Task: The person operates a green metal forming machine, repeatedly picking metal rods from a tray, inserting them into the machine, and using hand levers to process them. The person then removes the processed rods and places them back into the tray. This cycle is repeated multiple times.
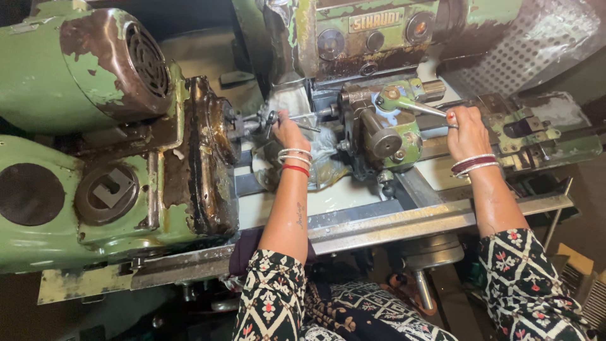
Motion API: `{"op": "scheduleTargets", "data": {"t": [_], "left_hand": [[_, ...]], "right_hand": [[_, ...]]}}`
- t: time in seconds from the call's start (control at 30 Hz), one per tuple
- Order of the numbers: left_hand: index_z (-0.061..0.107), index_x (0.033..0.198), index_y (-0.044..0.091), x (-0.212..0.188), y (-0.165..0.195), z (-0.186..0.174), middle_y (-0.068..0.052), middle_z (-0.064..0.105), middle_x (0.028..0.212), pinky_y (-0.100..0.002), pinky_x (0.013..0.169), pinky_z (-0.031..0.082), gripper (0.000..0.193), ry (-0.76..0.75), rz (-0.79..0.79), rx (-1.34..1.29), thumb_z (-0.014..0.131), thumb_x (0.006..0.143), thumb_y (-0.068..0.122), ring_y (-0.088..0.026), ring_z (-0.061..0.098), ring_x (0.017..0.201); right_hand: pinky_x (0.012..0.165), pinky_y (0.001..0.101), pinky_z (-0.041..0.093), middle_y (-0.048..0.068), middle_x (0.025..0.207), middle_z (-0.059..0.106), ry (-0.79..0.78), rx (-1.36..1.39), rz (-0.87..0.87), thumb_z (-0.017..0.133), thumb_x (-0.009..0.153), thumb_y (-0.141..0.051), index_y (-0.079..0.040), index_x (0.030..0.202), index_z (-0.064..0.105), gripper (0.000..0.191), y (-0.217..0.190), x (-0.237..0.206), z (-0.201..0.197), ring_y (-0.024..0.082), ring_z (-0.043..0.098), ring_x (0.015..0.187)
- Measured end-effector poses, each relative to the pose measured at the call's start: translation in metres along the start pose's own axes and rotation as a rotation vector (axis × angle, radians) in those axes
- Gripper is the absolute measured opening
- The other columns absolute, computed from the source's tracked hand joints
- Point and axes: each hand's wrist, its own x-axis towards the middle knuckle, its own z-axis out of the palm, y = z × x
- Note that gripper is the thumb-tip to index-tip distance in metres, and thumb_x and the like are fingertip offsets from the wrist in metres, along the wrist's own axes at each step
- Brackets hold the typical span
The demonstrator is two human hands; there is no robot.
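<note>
Workpiece (273, 119), a thin rod, sits in the chuck (237, 123); your left hand (289, 132), just right of the chuck, pinches it closed-fingered. Your right hand (466, 129) is wrapped around the lever (413, 106), well right of the chuck. Bangles (295, 154) so near could catch if the chuck turns.

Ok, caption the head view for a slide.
Left hand at a green lathe's chuck; right hand grips its metal lever.
</note>
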Motion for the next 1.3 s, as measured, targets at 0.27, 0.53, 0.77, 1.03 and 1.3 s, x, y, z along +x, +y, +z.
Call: {"op": "scheduleTargets", "data": {"t": [0.27,0.53,0.77,1.03,1.3], "left_hand": [[0.069,0.113,-0.003,0.003,-0.001,-0.005,-0.007,0.072,0.113,-0.030,0.095,0.047,0.034,-0.058,0.075,-0.048,0.064,0.096,0.025,-0.017,0.064,0.104],[0.068,0.118,-0.006,0.016,0.009,-0.012,-0.011,0.070,0.120,-0.032,0.100,0.044,0.037,-0.037,0.054,-0.089,0.069,0.094,0.022,-0.018,0.062,0.110],[0.068,0.116,-0.006,0.015,0.014,-0.008,-0.013,0.067,0.120,-0.036,0.098,0.044,0.037,0.088,-0.044,-0.086,0.077,0.090,0.019,-0.020,0.058,0.106],[0.069,0.108,-0.004,0.008,0.019,0.003,-0.011,0.069,0.112,-0.037,0.092,0.047,0.043,0.083,0.017,-0.199,0.080,0.084,0.029,-0.020,0.061,0.101],[0.066,0.112,-0.008,-0.005,0.009,-0.001,-0.017,0.069,0.113,-0.040,0.091,0.049,0.054,0.134,0.007,0.103,0.071,0.087,0.040,-0.026,0.061,0.098]], "right_hand": [[0.088,0.0570,0.048,0.026,0.113,0.059,-0.068,-0.057,0.031,0.056,0.104,-0.008,-0.006,0.114,0.064,0.013,0.017,0.000,0.004,0.050,0.059,0.101],[0.093,0.0570,0.050,0.031,0.103,0.069,-0.436,-0.144,0.135,0.052,0.098,-0.017,-0.007,0.114,0.073,0.029,0.013,0.037,-0.017,0.050,0.066,0.099],[0.083,0.0607,0.052,0.031,0.103,0.070,-0.223,-0.359,0.230,0.053,0.103,-0.024,-0.005,0.111,0.071,0.027,-0.021,-0.002,0.002,0.051,0.066,0.094],[0.079,0.0624,0.052,0.032,0.099,0.067,-0.192,-0.429,0.159,0.054,0.107,-0.028,0.000,0.111,0.069,0.031,-0.014,0.000,0.002,0.053,0.066,0.088],[0.086,0.0625,0.050,0.034,0.112,0.063,-0.214,-0.274,0.061,0.053,0.105,-0.021,-0.003,0.116,0.068,0.026,0.021,0.029,-0.002,0.056,0.063,0.096]]}}
